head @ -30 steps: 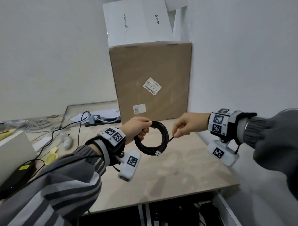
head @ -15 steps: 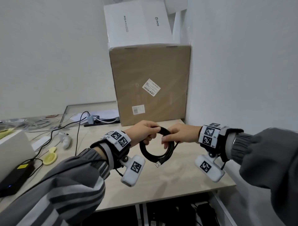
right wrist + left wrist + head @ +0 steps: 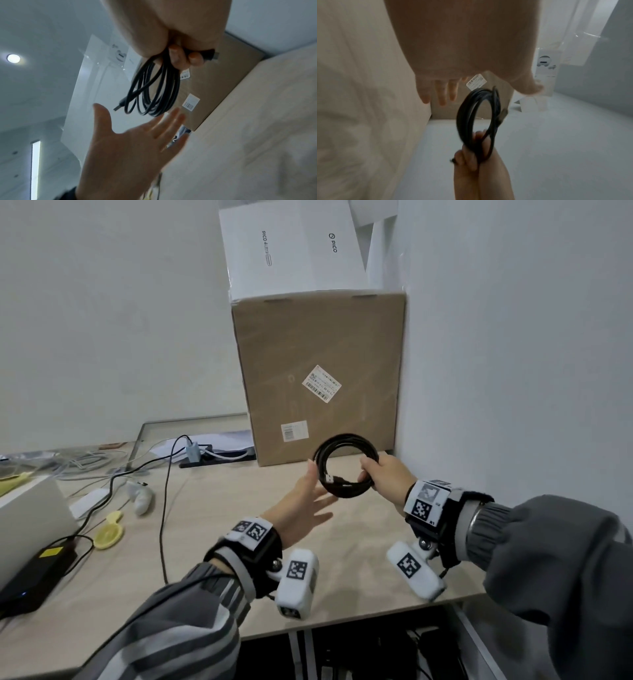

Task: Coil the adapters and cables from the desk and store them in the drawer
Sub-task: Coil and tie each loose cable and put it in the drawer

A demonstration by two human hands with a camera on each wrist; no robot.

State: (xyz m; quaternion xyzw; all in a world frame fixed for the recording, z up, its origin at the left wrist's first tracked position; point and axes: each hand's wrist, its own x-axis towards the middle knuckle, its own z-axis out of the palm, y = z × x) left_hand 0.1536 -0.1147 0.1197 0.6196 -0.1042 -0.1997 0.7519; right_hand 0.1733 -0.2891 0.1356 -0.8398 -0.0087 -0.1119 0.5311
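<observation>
The left hand (image 3: 305,505) has let go and now hangs spread and released just left of the coiled black cable (image 3: 346,463), which has passed into the right hand (image 3: 385,479) whose grip clenches the loops above the counter (image 3: 212,529), so coiling looks finished and stowing in the drawer remains.

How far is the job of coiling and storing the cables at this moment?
Done: one black USB cable is coiled into a ring. In hand: the right hand grips it above the desk; the left hand is open beside it. Left: storing it, and other cables lie loose on the desk.
</observation>
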